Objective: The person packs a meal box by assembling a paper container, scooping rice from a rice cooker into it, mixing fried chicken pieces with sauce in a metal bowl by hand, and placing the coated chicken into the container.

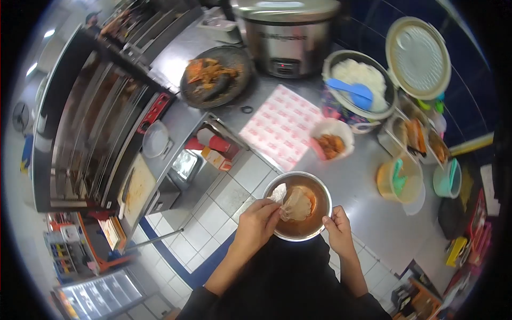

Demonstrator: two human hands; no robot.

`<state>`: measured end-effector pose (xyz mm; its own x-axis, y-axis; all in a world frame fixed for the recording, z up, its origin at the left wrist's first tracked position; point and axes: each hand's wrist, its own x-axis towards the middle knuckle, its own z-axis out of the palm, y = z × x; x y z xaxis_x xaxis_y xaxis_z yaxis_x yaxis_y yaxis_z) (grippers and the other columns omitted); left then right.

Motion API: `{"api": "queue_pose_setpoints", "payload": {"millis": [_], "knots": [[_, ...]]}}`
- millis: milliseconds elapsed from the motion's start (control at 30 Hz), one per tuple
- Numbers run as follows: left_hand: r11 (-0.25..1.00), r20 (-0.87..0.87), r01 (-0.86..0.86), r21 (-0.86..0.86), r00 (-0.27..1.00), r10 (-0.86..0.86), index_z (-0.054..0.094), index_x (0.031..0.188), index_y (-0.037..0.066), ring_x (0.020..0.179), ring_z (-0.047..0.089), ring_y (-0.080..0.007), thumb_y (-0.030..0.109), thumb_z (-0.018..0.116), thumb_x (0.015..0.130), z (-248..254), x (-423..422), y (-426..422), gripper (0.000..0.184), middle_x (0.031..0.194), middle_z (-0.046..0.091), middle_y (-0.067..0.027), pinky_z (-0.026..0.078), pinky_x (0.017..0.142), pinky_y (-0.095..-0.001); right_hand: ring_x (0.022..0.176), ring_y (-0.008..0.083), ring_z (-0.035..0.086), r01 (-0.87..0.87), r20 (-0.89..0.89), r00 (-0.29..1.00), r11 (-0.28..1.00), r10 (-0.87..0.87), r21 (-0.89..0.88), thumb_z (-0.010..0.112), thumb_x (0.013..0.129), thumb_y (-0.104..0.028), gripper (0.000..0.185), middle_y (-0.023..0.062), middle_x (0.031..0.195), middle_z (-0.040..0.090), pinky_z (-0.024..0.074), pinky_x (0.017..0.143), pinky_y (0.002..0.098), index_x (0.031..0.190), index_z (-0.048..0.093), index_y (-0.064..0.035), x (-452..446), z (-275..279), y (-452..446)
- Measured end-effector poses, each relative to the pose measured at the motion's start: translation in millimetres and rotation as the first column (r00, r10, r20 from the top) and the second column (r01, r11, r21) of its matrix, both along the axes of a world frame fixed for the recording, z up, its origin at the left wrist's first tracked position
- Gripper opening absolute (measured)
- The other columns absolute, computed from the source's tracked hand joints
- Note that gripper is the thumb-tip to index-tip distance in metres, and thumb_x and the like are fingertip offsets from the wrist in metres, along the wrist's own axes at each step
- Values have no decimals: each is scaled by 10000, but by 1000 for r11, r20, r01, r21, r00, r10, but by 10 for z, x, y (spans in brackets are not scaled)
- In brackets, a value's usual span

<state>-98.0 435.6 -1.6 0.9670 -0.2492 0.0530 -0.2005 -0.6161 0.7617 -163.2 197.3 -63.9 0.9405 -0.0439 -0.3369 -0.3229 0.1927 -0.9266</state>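
Note:
A round metal bowl [326, 198] is in front of my body, near the counter's front edge. My right hand [339, 229] grips its right rim between thumb and fingers. My left hand [260, 221] reaches over the left rim, its fingers pinched on a crumpled, translucent plastic bag [297, 206]. The bag lies over brownish contents inside the bowl. A white crumpled piece [278, 192] rests at the bowl's left inner side, just above my left fingers.
Beyond the bowl lie patterned paper [282, 125] and a white tub of reddish food [332, 145]. Farther back are a rice container [360, 80], a dark plate [218, 77] and a cooker [288, 40]. Plastic tubs [400, 178] stand right. A person [93, 22] is far off.

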Motion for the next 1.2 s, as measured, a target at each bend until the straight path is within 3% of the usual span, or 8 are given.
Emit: {"api": "queue_pose_setpoints", "payload": {"millis": [167,300,433,533,633,833,967,1200], "knots": [[952,184,-267,150,954,238,700,1150,35,874,699,-364,96,779,854,136,126,1010,312,1022,705,-187,562,760,-427,730,40,477,-73,32,997,997,73,7,538,1020,-49,42,-11,847,555,424,677,235,1002,503,-63,503,-56,978],[850,236,-516,111,844,481,683,1142,23,880,684,-354,34,753,857,404,218,1804,294,993,700,-190,557,775,-418,788,60,528,-132,-5,991,989,133,66,535,1028,-54,22,2,897,571,458,722,249,1025,513,-55,891,-95,1587],[689,231,-709,-151,653,722,697,1094,-4,815,691,-246,51,772,871,423,394,2424,242,951,709,-155,542,766,-338,868,89,597,-81,-68,992,956,104,282,535,1030,-63,21,26,966,606,524,787,290,1035,515,-58,1477,99,2131],[464,-16,-756,-463,530,848,673,1151,-34,862,670,-154,33,763,898,208,606,2779,277,979,711,-111,544,786,-288,891,107,622,-50,-39,997,932,69,360,524,1035,-75,10,37,999,619,551,803,306,1030,519,-68,2211,349,2419],[301,-186,-750,-589,489,852,643,1188,-34,895,645,-126,17,750,907,213,876,3023,304,1007,696,-83,531,810,-258,878,129,624,-84,66,995,978,72,192,522,1040,-92,34,46,988,596,570,784,335,1052,511,-62,3221,406,2663],[123,-293,-842,-526,315,903,630,1158,-23,897,626,-122,19,746,901,201,1410,3276,285,988,670,-62,498,848,-251,836,120,599,-140,290,955,960,67,241,554,1037,-120,155,59,991,580,521,691,293,1132,497,-10,5862,151,3699],[76,-304,-836,-544,281,911,636,1152,-29,943,659,-151,-36,739,878,179,1792,3335,292,1015,698,-84,509,872,-280,794,148,607,-249,277,936,966,219,76,584,1002,-127,194,101,979,601,519,689,297,1130,497,-9,7562,-634,4505],[60,-424,-870,-489,298,855,624,1176,-51,959,672,-169,-61,706,899,210,2271,3333,289,1046,704,-119,526,873,-289,726,200,661,-201,89,972,965,219,-170,593,977,-131,207,135,894,644,547,623,344,1105,507,7,8518,-1575,5361]]}}
